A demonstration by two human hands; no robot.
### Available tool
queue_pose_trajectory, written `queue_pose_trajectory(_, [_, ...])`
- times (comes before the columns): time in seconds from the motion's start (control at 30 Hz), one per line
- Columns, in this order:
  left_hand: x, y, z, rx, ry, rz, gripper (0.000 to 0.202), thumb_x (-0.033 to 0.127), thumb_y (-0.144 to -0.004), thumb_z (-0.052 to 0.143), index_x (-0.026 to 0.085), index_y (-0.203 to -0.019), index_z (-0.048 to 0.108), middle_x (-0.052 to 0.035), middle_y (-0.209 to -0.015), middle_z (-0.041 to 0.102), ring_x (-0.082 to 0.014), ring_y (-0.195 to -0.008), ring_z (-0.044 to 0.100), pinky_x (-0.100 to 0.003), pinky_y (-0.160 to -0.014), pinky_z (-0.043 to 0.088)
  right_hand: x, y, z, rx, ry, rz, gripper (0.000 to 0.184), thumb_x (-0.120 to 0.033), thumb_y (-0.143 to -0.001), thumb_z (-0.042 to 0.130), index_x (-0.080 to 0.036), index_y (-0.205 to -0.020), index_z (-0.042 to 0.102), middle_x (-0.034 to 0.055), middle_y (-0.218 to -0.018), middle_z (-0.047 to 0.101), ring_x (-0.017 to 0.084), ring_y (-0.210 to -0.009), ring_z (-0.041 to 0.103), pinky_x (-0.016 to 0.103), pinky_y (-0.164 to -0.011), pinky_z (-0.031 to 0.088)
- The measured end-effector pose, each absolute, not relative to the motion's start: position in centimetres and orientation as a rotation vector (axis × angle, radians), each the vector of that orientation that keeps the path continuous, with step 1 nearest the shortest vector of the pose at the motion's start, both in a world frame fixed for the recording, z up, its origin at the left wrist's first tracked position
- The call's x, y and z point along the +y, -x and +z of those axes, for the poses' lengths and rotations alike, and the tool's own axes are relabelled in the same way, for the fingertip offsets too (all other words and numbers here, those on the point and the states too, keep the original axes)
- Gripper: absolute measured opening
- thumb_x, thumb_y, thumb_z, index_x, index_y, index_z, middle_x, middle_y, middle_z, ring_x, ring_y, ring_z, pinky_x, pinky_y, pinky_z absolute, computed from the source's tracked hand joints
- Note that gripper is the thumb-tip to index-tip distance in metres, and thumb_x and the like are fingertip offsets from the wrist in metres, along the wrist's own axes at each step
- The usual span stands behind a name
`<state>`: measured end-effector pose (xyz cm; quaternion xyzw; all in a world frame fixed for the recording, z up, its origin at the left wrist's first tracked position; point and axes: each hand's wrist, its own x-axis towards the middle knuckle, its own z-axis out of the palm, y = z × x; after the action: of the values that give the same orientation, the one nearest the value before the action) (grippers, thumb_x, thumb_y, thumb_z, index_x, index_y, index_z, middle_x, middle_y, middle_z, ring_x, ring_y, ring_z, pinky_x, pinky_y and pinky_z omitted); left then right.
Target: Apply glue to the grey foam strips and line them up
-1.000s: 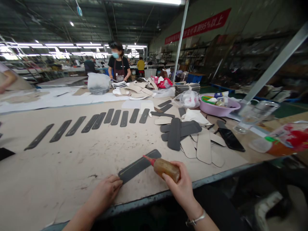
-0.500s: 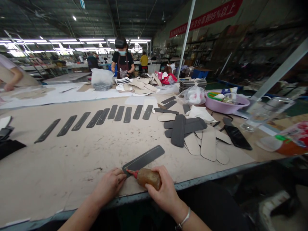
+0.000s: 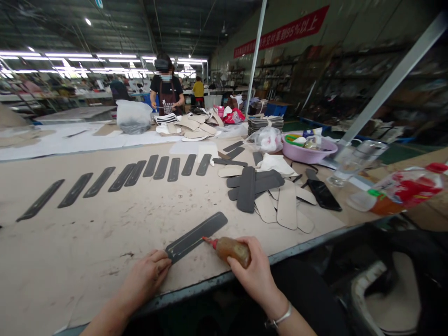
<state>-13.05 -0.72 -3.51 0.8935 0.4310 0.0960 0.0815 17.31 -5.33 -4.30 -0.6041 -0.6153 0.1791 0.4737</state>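
Observation:
A long dark grey strip (image 3: 196,236) lies slantwise near the table's front edge, with a thin pale line running along it. My left hand (image 3: 145,279) presses on the strip's near end, fingers curled down on it. My right hand (image 3: 255,273) is wrapped round a small amber glue bottle (image 3: 231,248) whose red nozzle touches the strip's lower edge about midway. A bracelet shows on my right wrist.
A row of several dark strips (image 3: 119,177) lies across the table's middle. A pile of grey and beige pieces (image 3: 266,196) sits to the right, with a black phone (image 3: 322,194), a pink basin (image 3: 310,156), a clear cup (image 3: 350,163) and a bottle (image 3: 399,191). A person in an apron (image 3: 167,93) stands at the far end.
The bottle's nozzle went from the strip's far part to its near end, and is now back about midway. My left hand stayed on the near end.

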Motion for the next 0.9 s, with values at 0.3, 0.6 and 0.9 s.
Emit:
queue_pose_trajectory(0.3, [-0.2,13.3,-3.6,1.29,-2.634,0.277,0.03,0.023,-0.092,0.041,0.024,-0.084,0.07,-0.0018,-0.089,0.067,-0.0149,-0.083,0.063,-0.022,-0.075,0.049,-4.4,-19.8,-4.5,-1.467,1.582,0.201,0.029,-0.022,-0.075,0.06,-0.021,-0.102,0.05,0.0063,-0.094,0.053,0.024,-0.085,0.054,0.04,-0.075,0.048])
queue_pose_trajectory(0.6, [-0.3,12.8,-3.4,1.288,-2.651,0.178,0.032,0.021,-0.092,0.038,0.022,-0.084,0.068,-0.0031,-0.089,0.066,-0.0158,-0.083,0.062,-0.024,-0.075,0.049,-5.4,-14.4,-3.5,-1.625,1.32,0.57,0.036,-0.01,-0.068,0.058,-0.021,-0.101,0.049,0.004,-0.092,0.052,0.021,-0.087,0.054,0.034,-0.077,0.048])
queue_pose_trajectory(0.9, [-0.3,12.7,-3.6,1.337,-2.613,0.087,0.032,0.019,-0.091,0.036,0.021,-0.083,0.067,-0.0046,-0.09,0.065,-0.0179,-0.086,0.062,-0.029,-0.078,0.051,-3.6,-18.4,-4.2,-1.488,1.549,0.251,0.027,-0.02,-0.074,0.059,-0.021,-0.1,0.051,0.0063,-0.092,0.053,0.024,-0.086,0.054,0.04,-0.077,0.049])
